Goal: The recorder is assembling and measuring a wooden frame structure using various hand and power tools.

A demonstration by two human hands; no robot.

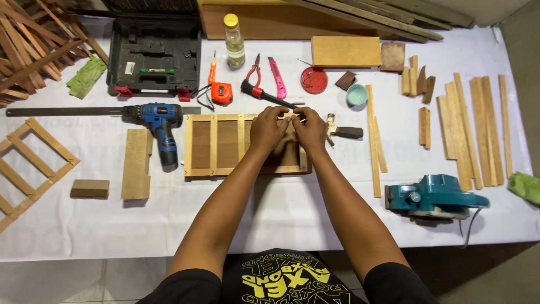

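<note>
A wooden frame [216, 143] with several slats lies flat in the middle of the white-covered table [281, 208]. My left hand [268, 129] and my right hand [309, 128] rest together over the frame's far right corner, fingertips meeting at its top rail. The fingers pinch something small there; what it is I cannot tell. A hammer [344, 132] lies just right of my right hand.
A blue cordless drill [160, 124] lies left of the frame, a teal electric planer [430, 197] at the right. Wood strips [472, 129], pliers [254, 73], a pink cutter [277, 77], a tape measure [221, 93], a bottle [234, 40] and an open tool case [153, 56] sit behind.
</note>
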